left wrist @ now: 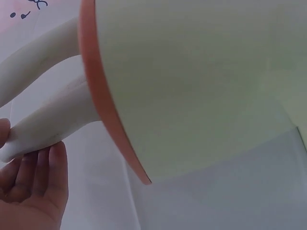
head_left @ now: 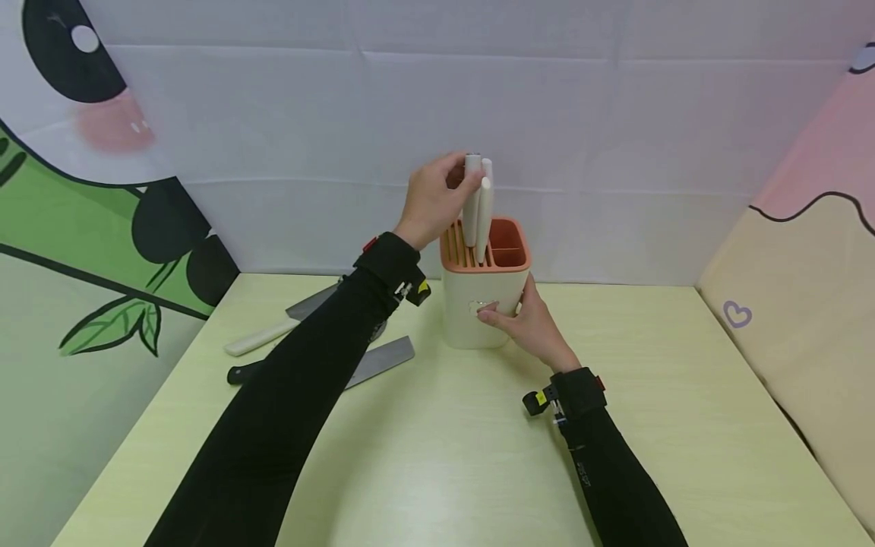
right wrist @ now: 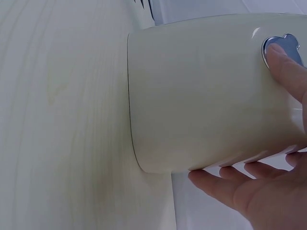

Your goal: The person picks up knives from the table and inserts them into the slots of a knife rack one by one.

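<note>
A cream knife holder [head_left: 478, 311] with an orange slotted top stands upright at the back of the table. White knife handles rise from its slots, blades hidden inside. My left hand [head_left: 437, 196] pinches the leftmost white handle [head_left: 471, 205] near its upper end; the left wrist view also shows thumb and fingers on that handle [left wrist: 53, 120]. On the holder's right side, my right hand [head_left: 536, 327] grips its body. In the right wrist view the thumb lies on a shiny bear-shaped badge [right wrist: 288, 48], with the fingers along the opposite side.
Left of the holder, partly under my left forearm, lie a white-handled knife [head_left: 260, 336] and a wide blade [head_left: 386, 358]. A black handle [head_left: 242, 373] shows beyond the sleeve. A printed cloth [head_left: 307, 114] hangs behind the table [head_left: 649, 365].
</note>
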